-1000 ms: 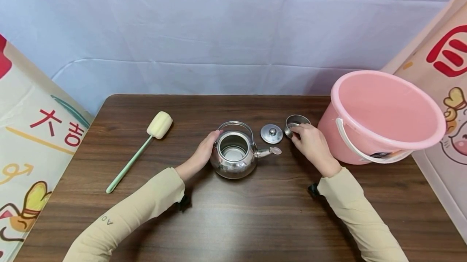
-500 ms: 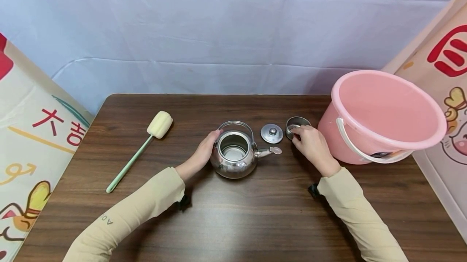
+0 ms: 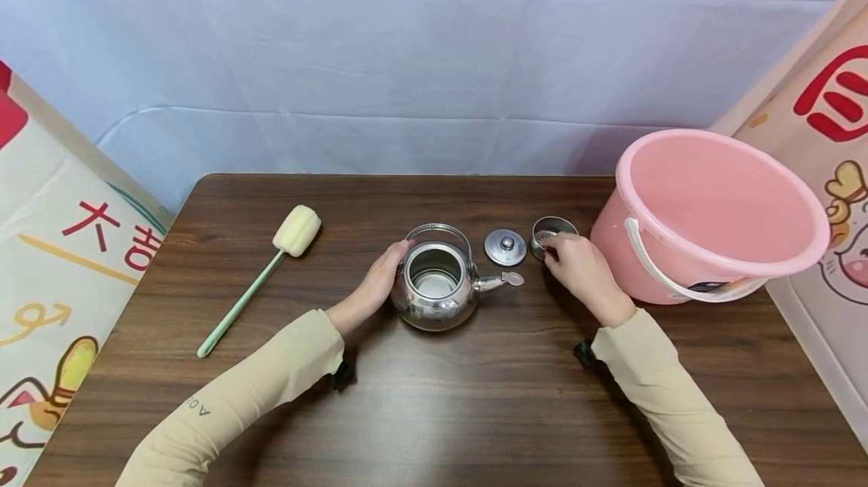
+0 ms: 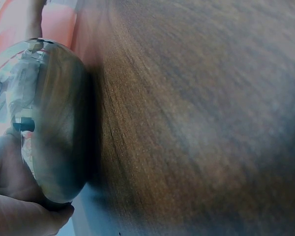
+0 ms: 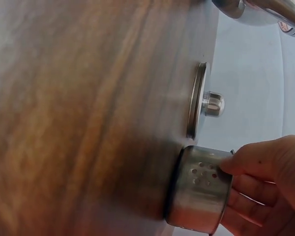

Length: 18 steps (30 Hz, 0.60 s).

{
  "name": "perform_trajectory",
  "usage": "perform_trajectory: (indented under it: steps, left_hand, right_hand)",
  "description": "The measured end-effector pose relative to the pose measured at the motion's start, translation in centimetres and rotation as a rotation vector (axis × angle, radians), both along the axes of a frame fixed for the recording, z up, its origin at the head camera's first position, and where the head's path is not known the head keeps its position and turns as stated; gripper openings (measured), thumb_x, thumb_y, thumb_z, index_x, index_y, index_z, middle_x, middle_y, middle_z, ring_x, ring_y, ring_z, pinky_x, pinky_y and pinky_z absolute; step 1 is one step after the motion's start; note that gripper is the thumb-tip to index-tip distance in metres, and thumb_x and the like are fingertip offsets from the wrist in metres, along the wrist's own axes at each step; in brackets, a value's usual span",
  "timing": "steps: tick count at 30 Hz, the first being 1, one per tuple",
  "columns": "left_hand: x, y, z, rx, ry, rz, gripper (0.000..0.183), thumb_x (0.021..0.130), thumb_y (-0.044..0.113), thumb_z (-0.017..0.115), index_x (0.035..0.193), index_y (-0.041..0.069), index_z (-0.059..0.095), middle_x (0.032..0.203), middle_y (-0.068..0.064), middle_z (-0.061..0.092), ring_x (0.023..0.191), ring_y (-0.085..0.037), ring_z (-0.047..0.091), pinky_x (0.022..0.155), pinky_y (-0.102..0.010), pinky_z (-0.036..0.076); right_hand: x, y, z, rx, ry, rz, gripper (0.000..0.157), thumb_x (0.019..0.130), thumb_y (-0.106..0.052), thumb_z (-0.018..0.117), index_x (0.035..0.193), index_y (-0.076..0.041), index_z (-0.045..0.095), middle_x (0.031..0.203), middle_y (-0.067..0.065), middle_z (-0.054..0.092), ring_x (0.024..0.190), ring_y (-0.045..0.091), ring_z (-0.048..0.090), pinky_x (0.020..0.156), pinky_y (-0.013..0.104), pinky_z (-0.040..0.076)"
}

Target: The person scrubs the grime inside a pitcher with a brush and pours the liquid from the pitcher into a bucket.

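Note:
A shiny steel kettle [image 3: 434, 313] stands lidless on the table in the head view, its spout pointing right and its handle raised. My left hand [image 3: 376, 283] holds the kettle's left side; in the left wrist view, fingers [image 4: 29, 216] lie against its rounded body. To the right, a small steel tea strainer [image 3: 542, 228] stands upright close to the bucket. My right hand [image 3: 585, 272] pinches the strainer's rim, and the right wrist view shows the thumb [image 5: 248, 160] on its perforated wall. Between kettle and strainer lies the round kettle lid [image 3: 505, 248], knob up.
A pink bucket [image 3: 631, 261] with a white handle stands at the right, right beside my right hand. A sponge brush [image 3: 297, 231] with a long green handle lies at the left of the brown wooden table [image 3: 434, 411]. A pale cloth backdrop [image 3: 407, 57] hangs behind the table's far edge.
The tea strainer has shifted very slightly toward me with my right hand during the first half second. My left hand and the kettle have stayed in place.

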State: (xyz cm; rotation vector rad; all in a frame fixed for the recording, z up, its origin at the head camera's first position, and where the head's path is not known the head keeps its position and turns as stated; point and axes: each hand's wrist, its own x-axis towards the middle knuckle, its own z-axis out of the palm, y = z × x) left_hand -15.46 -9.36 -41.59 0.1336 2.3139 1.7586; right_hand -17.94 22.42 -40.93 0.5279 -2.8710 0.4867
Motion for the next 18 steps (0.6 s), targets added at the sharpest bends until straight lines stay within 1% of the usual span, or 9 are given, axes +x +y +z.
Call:
perform_trajectory:
  steps: [4,6,7,11,13,14,16,18]
  left_hand:
    - [0.0,0.0,0.1,0.009,0.003,-0.007,0.052,0.101,0.028,0.025,0.136,-0.008,0.037,0.142,-0.02,0.037,0.135,-0.025,0.024,0.112,-0.036,0.016]
    - [0.4,0.2,1.2,0.009,-0.007,-0.011,0.05,0.101,0.024,0.025,0.135,-0.01,0.037,0.142,-0.021,0.036,0.135,-0.027,0.024,0.112,-0.036,0.015]
    - [0.4,0.2,1.3,0.008,-0.006,-0.01,0.05,0.101,0.024,0.025,0.135,-0.009,0.037,0.142,-0.021,0.036,0.135,-0.027,0.024,0.112,-0.036,0.015]
    - [0.4,0.1,1.1,-0.004,-0.004,-0.003,0.05,0.1,0.025,0.026,0.136,-0.008,0.038,0.142,-0.02,0.036,0.136,-0.026,0.023,0.112,-0.036,0.015]
    - [0.0,0.0,0.1,-0.008,0.002,0.002,0.051,0.1,0.028,0.026,0.136,-0.006,0.039,0.142,-0.018,0.037,0.136,-0.024,0.023,0.112,-0.035,0.015]
    - [0.0,0.0,0.1,-0.007,0.0,0.0,0.05,0.101,0.027,0.026,0.136,-0.007,0.039,0.142,-0.019,0.036,0.136,-0.025,0.023,0.112,-0.036,0.015]
    - [0.0,0.0,0.5,0.001,-0.011,-0.005,0.049,0.101,0.025,0.025,0.136,-0.008,0.038,0.143,-0.02,0.035,0.136,-0.026,0.022,0.112,-0.036,0.014]
    - [0.4,0.1,1.4,0.003,-0.013,-0.01,0.048,0.101,0.022,0.025,0.135,-0.01,0.037,0.142,-0.022,0.034,0.136,-0.028,0.021,0.112,-0.037,0.015]
  right_hand:
    - [0.1,0.0,0.4,-0.022,-0.02,-0.013,0.023,0.079,-0.005,0.065,0.1,0.002,0.067,0.097,0.02,0.065,0.087,0.034,0.061,0.07,0.047,0.049]
    - [0.2,-0.1,0.7,-0.048,-0.016,-0.019,0.023,0.081,-0.007,0.065,0.102,0.002,0.066,0.1,0.02,0.064,0.091,0.034,0.06,0.073,0.047,0.048]
    - [0.2,-0.1,0.9,-0.061,-0.012,-0.02,0.022,0.082,-0.008,0.064,0.102,0.002,0.066,0.1,0.019,0.064,0.092,0.034,0.06,0.074,0.047,0.048]
    - [0.5,-0.3,1.6,-0.085,0.014,-0.028,0.022,0.085,-0.011,0.062,0.102,0.002,0.064,0.099,0.019,0.062,0.092,0.033,0.058,0.075,0.048,0.047]
    - [0.7,-0.5,2.0,-0.088,0.028,-0.033,0.023,0.086,-0.012,0.061,0.103,0.003,0.063,0.098,0.019,0.062,0.091,0.033,0.058,0.074,0.048,0.046]
    - [0.8,-0.6,2.1,-0.09,0.037,-0.036,0.023,0.086,-0.013,0.061,0.103,0.003,0.063,0.098,0.019,0.062,0.09,0.033,0.057,0.074,0.047,0.046]
    - [0.9,-0.8,2.4,-0.1,0.058,-0.039,0.024,0.087,-0.014,0.061,0.104,0.003,0.062,0.096,0.018,0.062,0.087,0.032,0.057,0.073,0.047,0.046]
    - [1.1,-1.1,2.6,-0.115,0.08,-0.041,0.023,0.087,-0.015,0.061,0.103,0.002,0.063,0.095,0.016,0.062,0.085,0.031,0.056,0.072,0.045,0.046]
